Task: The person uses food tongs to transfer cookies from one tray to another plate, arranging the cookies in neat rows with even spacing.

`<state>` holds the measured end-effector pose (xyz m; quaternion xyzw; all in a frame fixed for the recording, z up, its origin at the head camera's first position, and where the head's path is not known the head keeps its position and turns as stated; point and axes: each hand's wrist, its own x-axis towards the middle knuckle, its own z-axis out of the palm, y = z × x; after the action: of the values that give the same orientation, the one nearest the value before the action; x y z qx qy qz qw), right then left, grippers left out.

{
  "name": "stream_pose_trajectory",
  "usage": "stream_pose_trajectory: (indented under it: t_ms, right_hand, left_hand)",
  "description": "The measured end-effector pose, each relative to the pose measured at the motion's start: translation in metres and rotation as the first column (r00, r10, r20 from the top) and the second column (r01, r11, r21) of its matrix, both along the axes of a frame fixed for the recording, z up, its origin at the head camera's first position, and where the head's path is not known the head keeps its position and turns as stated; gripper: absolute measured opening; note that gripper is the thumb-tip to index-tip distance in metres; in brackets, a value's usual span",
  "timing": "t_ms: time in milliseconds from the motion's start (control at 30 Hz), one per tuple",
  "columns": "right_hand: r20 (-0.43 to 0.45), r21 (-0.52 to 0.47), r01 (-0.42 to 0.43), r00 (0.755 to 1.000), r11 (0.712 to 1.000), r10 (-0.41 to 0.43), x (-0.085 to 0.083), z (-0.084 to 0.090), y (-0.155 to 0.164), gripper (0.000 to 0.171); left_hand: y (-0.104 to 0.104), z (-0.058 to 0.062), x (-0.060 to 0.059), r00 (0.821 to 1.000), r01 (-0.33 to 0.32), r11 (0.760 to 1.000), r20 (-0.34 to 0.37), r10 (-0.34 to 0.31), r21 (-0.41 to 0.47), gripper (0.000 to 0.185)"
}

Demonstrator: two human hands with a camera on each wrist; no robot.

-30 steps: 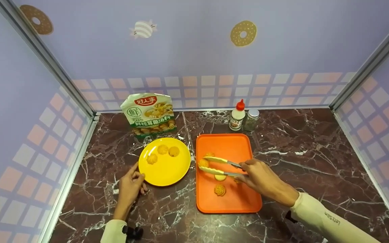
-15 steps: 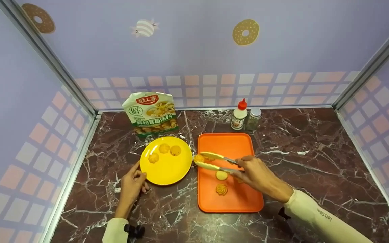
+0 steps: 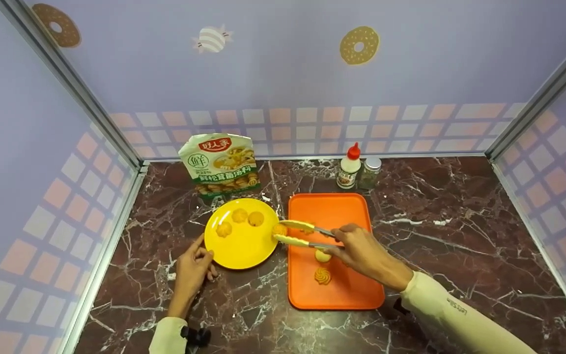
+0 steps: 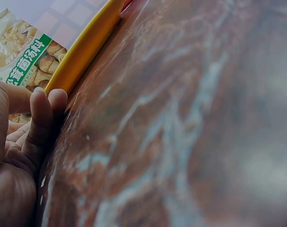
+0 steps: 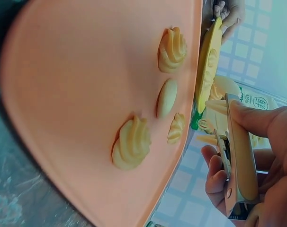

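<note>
My right hand (image 3: 364, 253) grips a pair of tongs (image 5: 240, 161) with yellow tips, also seen from the right wrist. Between the tips is a round golden cookie (image 3: 279, 229), over the right rim of the yellow plate (image 3: 241, 253). Three cookies lie toward the back of this plate, one being a cookie (image 3: 224, 229) at left. My left hand (image 3: 192, 268) holds the plate's left rim, thumb and fingertips at the edge in the left wrist view. Under the tongs, the orange tray (image 3: 312, 297) bears a swirled cookie (image 3: 322, 276), a pale oval cookie (image 5: 167, 98) and others partly hidden.
Behind the plate stands a green-and-white food pouch (image 3: 221, 164). A squeeze bottle (image 3: 349, 167) with a red cap and a glass jar (image 3: 370, 173) with a silver lid are behind the tray. Patterned walls enclose the dark marbled tabletop (image 3: 440, 236) on three sides.
My right hand has carried the cookie in the tongs leftward, from over the tray's left side to the plate's right rim. My left hand stays at the plate.
</note>
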<state>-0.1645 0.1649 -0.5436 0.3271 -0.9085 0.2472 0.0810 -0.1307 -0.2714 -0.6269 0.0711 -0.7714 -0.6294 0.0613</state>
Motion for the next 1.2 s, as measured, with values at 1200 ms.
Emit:
stream_pose_trajectory:
  t_ms: [1200]
  right_hand:
    - [0.019, 0.046, -0.058, 0.998, 0.997, 0.057, -0.019, -0.01, -0.058, 0.029]
  left_hand:
    - [-0.001, 0.0, 0.001, 1.0, 0.006, 1.0, -0.01, -0.006, 0.003, 0.059]
